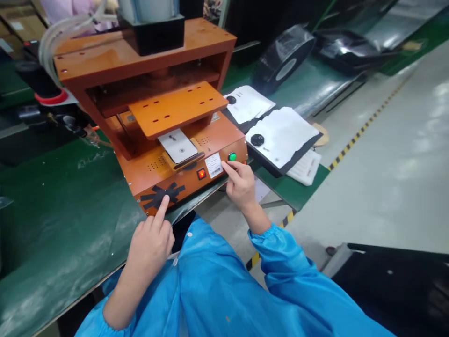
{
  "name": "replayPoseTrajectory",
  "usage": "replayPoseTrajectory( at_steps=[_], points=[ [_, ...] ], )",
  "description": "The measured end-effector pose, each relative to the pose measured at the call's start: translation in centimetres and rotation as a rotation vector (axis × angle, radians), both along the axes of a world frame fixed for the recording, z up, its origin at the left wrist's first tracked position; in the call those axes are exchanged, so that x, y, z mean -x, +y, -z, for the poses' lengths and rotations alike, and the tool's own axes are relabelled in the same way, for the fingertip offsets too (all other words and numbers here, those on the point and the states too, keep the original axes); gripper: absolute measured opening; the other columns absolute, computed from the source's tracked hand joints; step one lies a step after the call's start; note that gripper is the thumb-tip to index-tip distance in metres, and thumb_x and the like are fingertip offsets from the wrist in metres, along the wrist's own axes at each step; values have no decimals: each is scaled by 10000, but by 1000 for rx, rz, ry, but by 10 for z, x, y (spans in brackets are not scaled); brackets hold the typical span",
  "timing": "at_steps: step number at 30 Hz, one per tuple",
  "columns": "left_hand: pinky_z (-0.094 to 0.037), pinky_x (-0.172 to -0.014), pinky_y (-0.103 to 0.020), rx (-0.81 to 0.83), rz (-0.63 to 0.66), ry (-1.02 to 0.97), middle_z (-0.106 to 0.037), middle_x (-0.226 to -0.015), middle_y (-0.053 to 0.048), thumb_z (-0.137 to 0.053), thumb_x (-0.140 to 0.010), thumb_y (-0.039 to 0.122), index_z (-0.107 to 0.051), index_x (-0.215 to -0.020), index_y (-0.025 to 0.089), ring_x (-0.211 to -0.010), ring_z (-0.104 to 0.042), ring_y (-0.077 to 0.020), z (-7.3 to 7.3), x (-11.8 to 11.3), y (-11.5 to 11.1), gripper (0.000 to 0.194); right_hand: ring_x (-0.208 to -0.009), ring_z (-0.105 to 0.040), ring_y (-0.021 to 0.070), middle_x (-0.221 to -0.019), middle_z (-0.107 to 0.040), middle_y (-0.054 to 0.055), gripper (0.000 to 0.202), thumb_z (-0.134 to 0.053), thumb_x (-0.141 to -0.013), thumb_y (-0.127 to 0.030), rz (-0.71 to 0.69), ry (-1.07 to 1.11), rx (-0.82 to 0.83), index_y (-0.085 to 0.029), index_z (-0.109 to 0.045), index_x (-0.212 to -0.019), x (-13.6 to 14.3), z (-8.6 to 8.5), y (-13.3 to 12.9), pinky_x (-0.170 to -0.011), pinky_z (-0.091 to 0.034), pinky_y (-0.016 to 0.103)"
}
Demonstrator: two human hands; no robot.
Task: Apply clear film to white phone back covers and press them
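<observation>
An orange press machine (224,126) stands on the green table. A white, phone-shaped plate (178,145) lies in its holder, partly beneath the raised orange plate (178,108). My left hand (151,236) has its index finger stretched out to the black taped patch (163,195) on the machine's front; the other fingers are curled, and nothing shows in them. Just below the green button (232,157), my right hand (241,182) is near the white label (213,165), its index finger extended and no object visible in it. A red switch (201,173) glows between the hands.
Two black trays with white sheets (286,135) (249,104) stand right of the machine, beside a white packet (305,167). A large black reel (286,61) is behind them. Hoses and a black regulator (66,117) are at left. Part of a person (70,11) shows behind.
</observation>
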State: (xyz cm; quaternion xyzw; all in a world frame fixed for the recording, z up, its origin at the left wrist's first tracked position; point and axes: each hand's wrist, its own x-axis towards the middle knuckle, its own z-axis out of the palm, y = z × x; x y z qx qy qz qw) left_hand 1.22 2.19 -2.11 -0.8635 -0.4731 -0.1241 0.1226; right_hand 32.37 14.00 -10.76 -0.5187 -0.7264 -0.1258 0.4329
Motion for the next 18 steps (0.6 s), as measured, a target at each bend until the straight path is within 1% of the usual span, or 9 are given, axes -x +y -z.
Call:
replayPoseTrajectory(
  at_steps=[3,5,10,11,13,14,15,16,18],
  points=[
    [-496,-601,-423,21,-12,5,-536,-1628,-247,-554,-965,117,-589,-722,207,-612,-643,-215,0,-2,-2,261,-1057,-688,263,-1160,-735,141,504,-441,-1053,-133,49,56,-35,-245,-687,-1479,-2,1,4,-935,-599,442],
    [-497,-593,-427,47,-31,-12,-543,-1623,-243,-554,-949,112,-587,-714,208,-587,-636,-211,0,-5,-3,256,-1031,-683,262,-1098,-721,133,522,-430,-1047,-124,70,88,-33,-246,-688,-1484,-6,1,7,-916,-599,446],
    [-494,-548,-432,64,-94,-85,-568,-1612,-222,-557,-925,109,-574,-699,211,-543,-627,-199,-2,-8,-3,249,-1031,-681,260,-1085,-701,129,478,-423,-1043,-133,3,136,23,-252,-773,-1347,-18,-3,14,-936,-595,471],
    [-508,-559,-426,70,-90,-112,-600,-1590,-214,-553,-935,113,-566,-701,215,-565,-646,-201,-4,-7,-3,255,-1037,-682,264,-1094,-700,133,446,-444,-1045,-151,-12,160,25,-239,-770,-1337,-17,-6,11,-939,-596,476],
    [-572,-654,-405,77,-67,-234,-689,-1496,-201,-548,-965,122,-552,-726,222,-721,-733,-228,-10,-6,-5,259,-1012,-686,268,-1089,-701,138,357,-518,-1038,-198,-36,238,13,-215,-751,-1308,-10,-16,-4,-894,-607,463],
    [-599,-723,-392,74,-56,-331,-732,-1418,-192,-548,-980,130,-551,-747,225,-838,-764,-244,-13,-7,-7,252,-973,-688,262,-1064,-703,130,306,-560,-1030,-224,-77,289,21,-212,-741,-1277,-3,-21,-15,-849,-612,441],
    [-613,-788,-379,72,-49,-438,-759,-1326,-177,-552,-993,139,-561,-777,227,-949,-771,-254,-15,-8,-10,233,-924,-689,250,-1030,-710,116,260,-595,-1026,-258,-162,339,59,-216,-730,-1244,6,-26,-28,-801,-613,413],
    [-618,-836,-370,72,-49,-546,-765,-1236,-157,-555,-1003,148,-581,-815,226,-1024,-761,-256,-17,-11,-13,205,-878,-691,236,-1001,-719,101,237,-627,-1023,-309,-286,385,133,-223,-719,-1224,18,-31,-43,-759,-612,386],
    [-617,-859,-358,85,-63,-725,-730,-1114,-117,-555,-1020,165,-630,-910,222,-1046,-733,-244,-18,-19,-19,144,-851,-718,221,-1010,-755,89,306,-671,-1014,-446,-593,465,363,-231,-707,-1229,43,-40,-73,-742,-625,355]
  ],
)
